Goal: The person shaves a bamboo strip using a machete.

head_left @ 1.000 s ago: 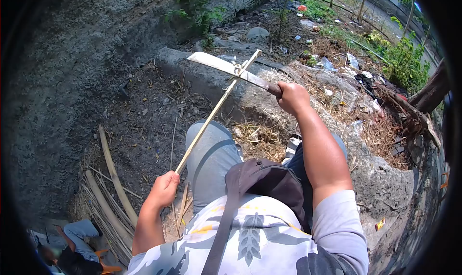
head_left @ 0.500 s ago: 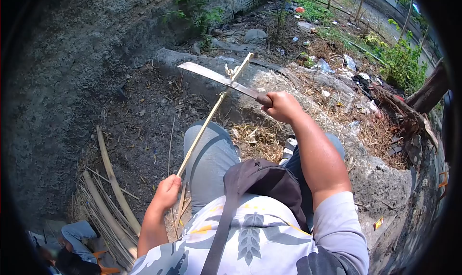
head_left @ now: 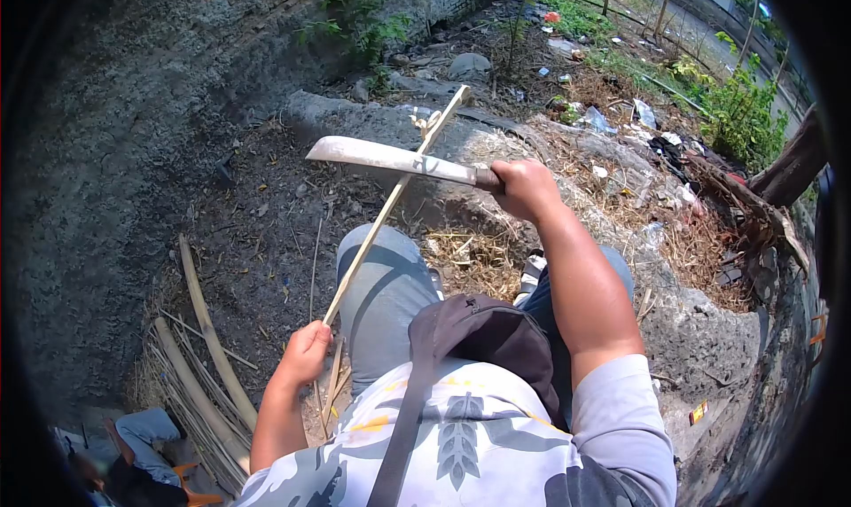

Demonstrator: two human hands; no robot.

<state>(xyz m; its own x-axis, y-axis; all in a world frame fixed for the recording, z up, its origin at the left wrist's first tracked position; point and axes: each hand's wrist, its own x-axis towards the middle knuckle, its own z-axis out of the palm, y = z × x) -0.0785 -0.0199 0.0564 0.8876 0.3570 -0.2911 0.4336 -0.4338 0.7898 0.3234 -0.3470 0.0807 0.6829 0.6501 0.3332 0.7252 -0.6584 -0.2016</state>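
Observation:
My left hand (head_left: 306,351) is closed around the lower end of a thin, pale bamboo strip (head_left: 369,243). The strip slants up and away past my left knee. Out in front, my right hand (head_left: 525,188) grips the dark handle of a machete (head_left: 372,155). Its broad blade points left and crosses over the strip's upper part, hiding a short stretch of it. Curled shavings (head_left: 425,120) cling to the strip just beyond the blade.
Bamboo poles and strips (head_left: 199,396) lie in a pile at my left. A rough wall (head_left: 106,170) rises on that side. Ahead is a concrete ledge (head_left: 337,117) with litter beyond. Another person's leg (head_left: 146,432) shows at lower left. A black bag (head_left: 487,339) rests on my lap.
The machete has shifted slightly left and its blade has turned to show more of its flat side. The bamboo strip has moved only a little. My left hand keeps its grip.

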